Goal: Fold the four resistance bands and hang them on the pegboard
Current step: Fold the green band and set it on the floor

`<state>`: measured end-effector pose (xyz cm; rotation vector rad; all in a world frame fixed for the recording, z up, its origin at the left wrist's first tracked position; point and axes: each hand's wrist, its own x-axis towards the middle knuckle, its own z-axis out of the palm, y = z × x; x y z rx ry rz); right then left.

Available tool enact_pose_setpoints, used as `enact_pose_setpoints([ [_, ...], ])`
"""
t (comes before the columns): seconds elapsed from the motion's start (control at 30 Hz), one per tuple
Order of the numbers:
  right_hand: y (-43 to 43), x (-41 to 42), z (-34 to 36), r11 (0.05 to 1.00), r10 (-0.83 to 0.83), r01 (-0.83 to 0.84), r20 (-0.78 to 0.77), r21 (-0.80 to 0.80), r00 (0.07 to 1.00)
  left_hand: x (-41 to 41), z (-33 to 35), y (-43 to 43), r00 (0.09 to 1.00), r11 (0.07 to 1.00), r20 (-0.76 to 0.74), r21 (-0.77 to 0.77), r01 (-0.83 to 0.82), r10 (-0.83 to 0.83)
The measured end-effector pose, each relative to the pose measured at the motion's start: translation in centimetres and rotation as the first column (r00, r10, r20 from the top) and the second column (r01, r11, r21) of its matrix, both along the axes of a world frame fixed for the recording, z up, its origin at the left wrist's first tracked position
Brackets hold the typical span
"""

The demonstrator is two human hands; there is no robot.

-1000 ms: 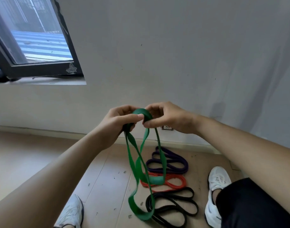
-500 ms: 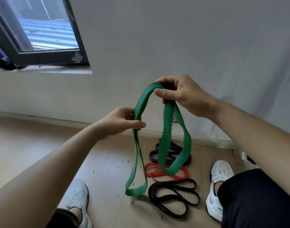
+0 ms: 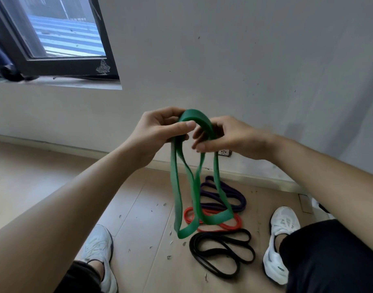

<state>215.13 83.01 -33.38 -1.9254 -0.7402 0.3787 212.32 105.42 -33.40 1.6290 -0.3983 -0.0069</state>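
Observation:
A green resistance band [image 3: 195,182] hangs in two loops from both hands, in front of the wall. My left hand [image 3: 160,130] pinches its top bend between thumb and fingers. My right hand [image 3: 228,138] meets it from the right, fingers curled round the same bend. On the wooden floor below lie a purple band [image 3: 234,193], a red band [image 3: 228,226] and a black band [image 3: 221,254], each coiled loosely. No pegboard is in view.
A white wall [image 3: 244,70] stands close ahead with a socket [image 3: 224,153] near the skirting. A dark-framed window [image 3: 54,39] is at upper left. My two white shoes [image 3: 99,246] [image 3: 280,240] flank the bands on the floor.
My right hand came down from its raised position and joined my left hand, bringing the band's two ends together into shorter double loops.

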Motion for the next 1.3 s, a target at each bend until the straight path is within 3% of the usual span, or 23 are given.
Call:
enact_pose_setpoints([
  [0.1, 1.1, 0.0, 0.4, 0.977, -0.1, 0.09, 0.046, 0.193, 0.994, 0.0, 0.2, -0.4, 0.998, 0.999, 0.049, -0.018, -0.049, 0.049],
  [0.3, 1.9, 0.0, 0.8, 0.954, -0.149, 0.111, 0.118, 0.28, 0.982, 0.5, 0.1, 1.0, 0.999, 0.997, 0.023, 0.059, -0.042, 0.04],
  [0.47, 2.7, -0.3, 1.2, 0.897, -0.138, 0.104, 0.048, 0.429, 0.989, 0.5, -0.9, 2.3, 1.0, 0.971, 0.008, 0.239, -0.01, 0.008],
  [0.57, 2.5, -0.1, 1.6, 0.858, -0.169, 0.151, -0.008, 0.492, 0.986, 0.3, -0.8, 2.7, 1.0, 0.984, 0.002, 0.177, -0.031, 0.031],
  [0.7, 1.4, 0.6, 1.2, 0.929, -0.18, 0.157, 0.037, 0.334, 0.983, 0.4, -0.4, 2.9, 0.999, 0.999, -0.021, -0.018, -0.034, 0.033],
  [0.83, 1.5, -0.1, 1.0, 0.988, -0.118, 0.098, 0.185, 0.115, 0.976, 0.1, -0.7, 1.7, 1.0, 1.0, -0.002, 0.013, -0.002, 0.002],
  [1.07, 0.7, -0.2, 2.1, 0.989, -0.071, 0.11, 0.342, -0.095, 0.937, 0.0, -0.8, 0.2, 0.998, 0.998, 0.043, 0.046, -0.046, 0.045],
  [1.3, 0.1, 0.1, 2.0, 0.987, -0.16, 0.141, 0.352, 0.08, 0.922, -0.3, -1.3, 0.4, 0.998, 0.982, 0.056, 0.186, -0.043, 0.033],
])
